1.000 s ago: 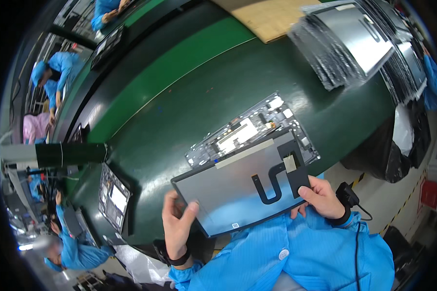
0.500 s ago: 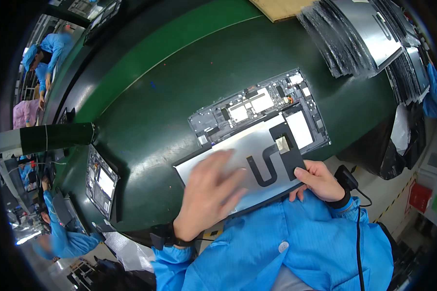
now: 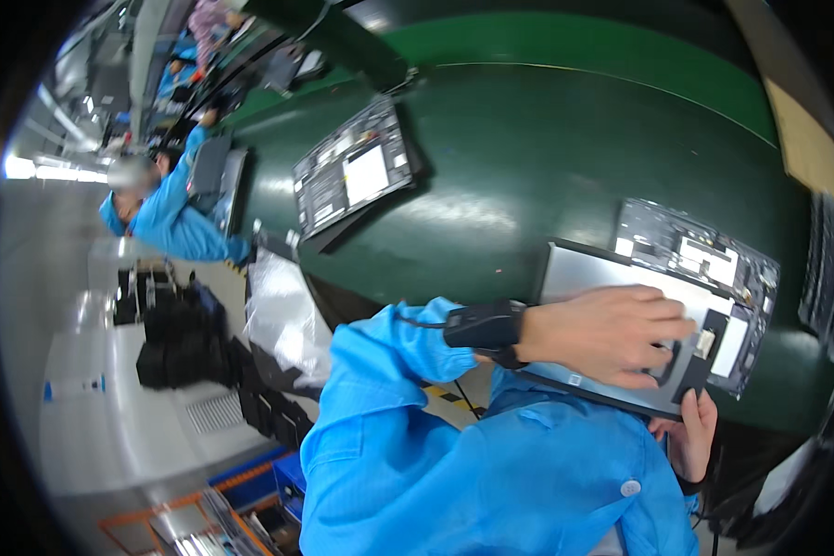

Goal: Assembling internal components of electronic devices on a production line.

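Observation:
A silvery display panel (image 3: 574,269) with dark edges and a black strip lies before me, at the near edge of the green bench. My left hand (image 3: 612,334) rests palm down across it, fingers stretched out, covering much of its middle. At its near right corner, my right hand (image 3: 693,431) grips the edge between thumb and fingers. Just beyond the panel sits an opened laptop base (image 3: 755,278) with its circuit boards and white patches exposed; the panel overlaps its near part.
Another opened laptop (image 3: 352,171) lies tilted on the bench (image 3: 491,157) to the left. A co-worker in blue (image 3: 181,218) sits at the bench's far left. Clear plastic sheeting (image 3: 283,315) hangs by the edge. Stacked panels (image 3: 825,269) and a tan board (image 3: 811,139) are at right.
The view has swung left, so the bench things appear farther right. My left hand, blurred above the panel before, now lies across its middle. My right hand keeps its corner grip.

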Available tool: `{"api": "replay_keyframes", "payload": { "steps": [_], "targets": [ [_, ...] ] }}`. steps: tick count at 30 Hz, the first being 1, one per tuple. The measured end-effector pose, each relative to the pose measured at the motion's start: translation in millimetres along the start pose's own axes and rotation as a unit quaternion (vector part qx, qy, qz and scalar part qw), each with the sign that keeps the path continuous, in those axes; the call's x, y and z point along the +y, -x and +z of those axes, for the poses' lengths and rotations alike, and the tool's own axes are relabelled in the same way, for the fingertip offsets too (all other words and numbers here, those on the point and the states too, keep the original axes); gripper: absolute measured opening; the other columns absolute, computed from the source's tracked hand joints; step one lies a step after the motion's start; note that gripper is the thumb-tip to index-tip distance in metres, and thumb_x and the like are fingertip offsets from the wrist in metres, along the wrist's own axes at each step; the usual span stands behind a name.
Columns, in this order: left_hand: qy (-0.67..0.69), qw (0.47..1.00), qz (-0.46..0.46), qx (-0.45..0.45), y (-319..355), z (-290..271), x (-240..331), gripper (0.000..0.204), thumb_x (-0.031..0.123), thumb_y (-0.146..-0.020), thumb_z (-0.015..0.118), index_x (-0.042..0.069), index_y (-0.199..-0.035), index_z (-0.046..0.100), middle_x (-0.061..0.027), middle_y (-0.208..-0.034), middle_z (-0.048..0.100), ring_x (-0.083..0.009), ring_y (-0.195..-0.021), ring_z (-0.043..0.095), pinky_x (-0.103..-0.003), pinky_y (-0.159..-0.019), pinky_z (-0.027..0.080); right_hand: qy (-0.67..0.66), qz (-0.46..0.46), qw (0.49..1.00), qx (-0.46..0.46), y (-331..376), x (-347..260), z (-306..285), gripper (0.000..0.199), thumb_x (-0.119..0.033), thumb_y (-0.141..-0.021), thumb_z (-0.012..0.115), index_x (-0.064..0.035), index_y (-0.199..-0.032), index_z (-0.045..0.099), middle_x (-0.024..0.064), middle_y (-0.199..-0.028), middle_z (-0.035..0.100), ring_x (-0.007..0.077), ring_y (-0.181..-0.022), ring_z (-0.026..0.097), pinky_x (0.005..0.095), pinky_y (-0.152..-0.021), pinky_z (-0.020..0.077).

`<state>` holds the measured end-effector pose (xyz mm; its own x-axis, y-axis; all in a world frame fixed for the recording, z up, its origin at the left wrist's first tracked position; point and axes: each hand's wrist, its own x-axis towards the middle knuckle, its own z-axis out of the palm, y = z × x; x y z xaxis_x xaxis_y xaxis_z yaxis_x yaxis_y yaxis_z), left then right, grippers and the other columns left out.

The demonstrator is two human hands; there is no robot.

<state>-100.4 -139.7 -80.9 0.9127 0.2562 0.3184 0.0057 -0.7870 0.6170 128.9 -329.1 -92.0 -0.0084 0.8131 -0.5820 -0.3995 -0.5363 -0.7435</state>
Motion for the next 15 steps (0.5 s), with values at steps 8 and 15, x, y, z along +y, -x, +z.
{"api": "replay_keyframes", "payload": {
  "steps": [8,15],
  "targets": [
    [0.132,0.99,0.039,0.003,-29.8,12.7,-6.9,0.04,0.04,-0.097,0.064,0.002,-0.1,0.075,-0.0137,-0.125,0.066,-0.0323,-0.126,0.054,-0.045,-0.103,0.042,-0.024,0.034,0.997,0.065,0.5,-0.1,9.9,0.037,-0.027,-0.111,0.051,0.0053,-0.128,0.052,0.017,-0.104,0.07,0.0289,-0.073,0.075,0.0289,-0.05,0.0566],
    [-0.024,0.998,0.037,-0.044,-1.2,-22.8,-16.4,0.034,0.028,-0.088,0.077,0.005,-0.113,0.072,-0.0187,-0.141,0.057,-0.0365,-0.123,0.06,-0.046,-0.102,0.051,0.006,0.06,0.998,0.018,-4.0,-16.9,13.8,0.038,-0.027,-0.111,0.053,0.0056,-0.13,0.059,0.0156,-0.11,0.073,0.0234,-0.08,0.076,0.0274,-0.058,0.0596]
  ]
}}
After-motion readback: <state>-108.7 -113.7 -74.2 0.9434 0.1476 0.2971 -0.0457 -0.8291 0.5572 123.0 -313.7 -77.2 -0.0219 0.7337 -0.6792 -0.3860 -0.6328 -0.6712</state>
